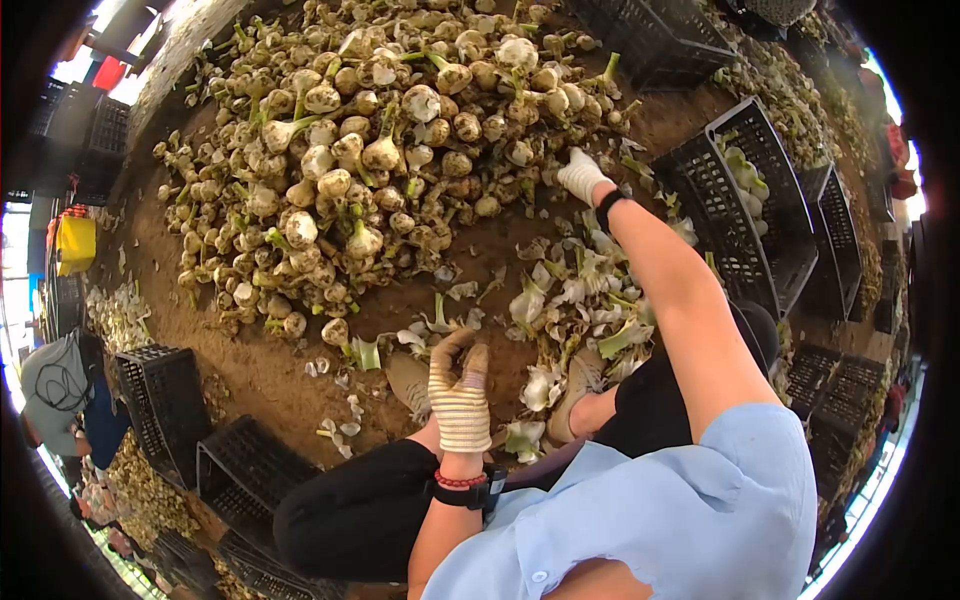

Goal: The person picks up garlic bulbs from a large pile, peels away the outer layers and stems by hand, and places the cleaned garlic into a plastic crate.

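Note:
My left hand (460, 395), in a striped, dirt-stained glove, is raised above the ground between my knees. Its fingers curve loosely, with a gap to the thumb and nothing visible between them. My right hand (582, 177), in a white glove, reaches out to the right edge of a large pile of garlic bulbs (365, 185). Its fingers bend down and away from view, so I cannot tell what they hold. Beneath my right forearm lies a heap of trimmed husks and stalks (590, 300). One loose bulb (335, 332) sits at the pile's near edge.
At right a tilted black crate (725, 215) holds pale green-white pieces (745, 180); further crates stand behind it. More black crates (165, 410) line the left side, near a person (65, 390). A yellow container (76, 244) stands at far left. Husk scraps litter the dirt floor.

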{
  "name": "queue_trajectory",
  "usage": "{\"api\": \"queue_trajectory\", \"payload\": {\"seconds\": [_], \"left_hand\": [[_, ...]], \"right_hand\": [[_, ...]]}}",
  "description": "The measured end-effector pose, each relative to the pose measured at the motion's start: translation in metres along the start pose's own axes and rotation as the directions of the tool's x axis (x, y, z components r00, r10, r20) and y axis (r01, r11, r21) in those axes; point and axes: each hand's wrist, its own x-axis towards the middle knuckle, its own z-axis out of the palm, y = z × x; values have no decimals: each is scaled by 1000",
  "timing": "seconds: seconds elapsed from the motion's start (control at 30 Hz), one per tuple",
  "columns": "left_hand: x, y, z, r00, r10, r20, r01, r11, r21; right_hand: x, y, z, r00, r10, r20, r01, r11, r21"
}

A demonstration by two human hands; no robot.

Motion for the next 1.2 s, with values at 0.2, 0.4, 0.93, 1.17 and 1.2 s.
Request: {"api": "queue_trajectory", "payload": {"seconds": [0.2,0.4,0.93,1.17,1.2], "left_hand": [[2,4,10,998,17,60,-10,993,-115],[-17,35,17,981,-52,186,141,850,-508],[-58,32,4,585,767,263,-780,443,441],[-72,37,10,817,510,270,-544,837,64],[-71,38,11,834,486,262,-513,857,45]], "right_hand": [[-203,-14,18,828,-561,7,431,643,633],[-341,-7,39,493,-828,-268,852,397,341],[-402,1,32,743,-659,-118,496,423,758],[-388,25,30,658,-719,-224,649,391,652],[-397,23,21,598,-767,-233,770,469,432]]}}
